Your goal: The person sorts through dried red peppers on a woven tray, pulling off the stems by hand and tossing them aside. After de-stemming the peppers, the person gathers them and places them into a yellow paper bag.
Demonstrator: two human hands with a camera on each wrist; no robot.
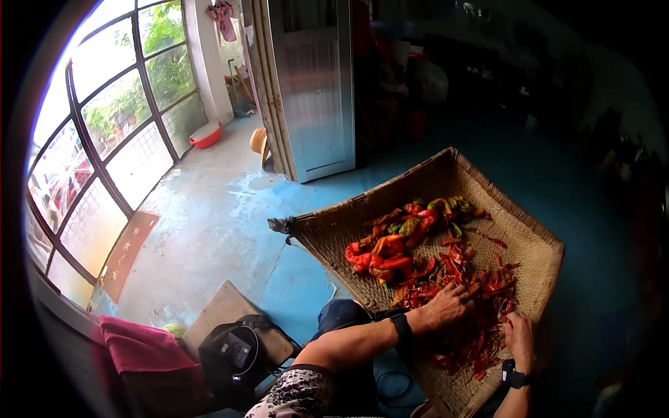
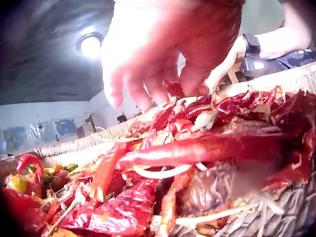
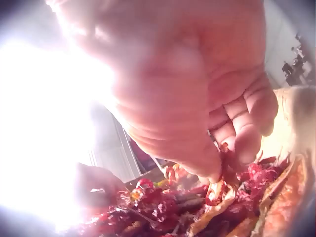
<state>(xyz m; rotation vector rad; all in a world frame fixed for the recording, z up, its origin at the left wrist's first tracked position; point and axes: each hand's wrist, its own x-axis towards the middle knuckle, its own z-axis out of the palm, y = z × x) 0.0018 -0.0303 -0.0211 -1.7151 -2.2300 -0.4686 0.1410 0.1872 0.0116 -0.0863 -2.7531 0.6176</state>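
A woven tray (image 1: 526, 261) lies tilted before the person, with crinkled dried red chili peppers (image 1: 481, 341) spread over its near part. Plumper red, orange and green peppers (image 1: 390, 263) lie in a heap farther in. The left hand (image 1: 446, 308) reaches down into the dried peppers, and a red dried chili pepper (image 2: 173, 89) sits between its fingers and thumb in the left wrist view. Close by, at the tray's right side, the right hand (image 1: 519, 338) pinches a shrivelled dried chili pepper (image 3: 217, 190) between thumb and curled fingers.
Blue floor surrounds the tray. To the left are a wooden board (image 1: 223, 313), a black bag (image 1: 237, 355) and a pink cloth (image 1: 143, 345). A grey door (image 1: 313, 97) stands ahead, with a red basin (image 1: 207, 136) beyond near the windows.
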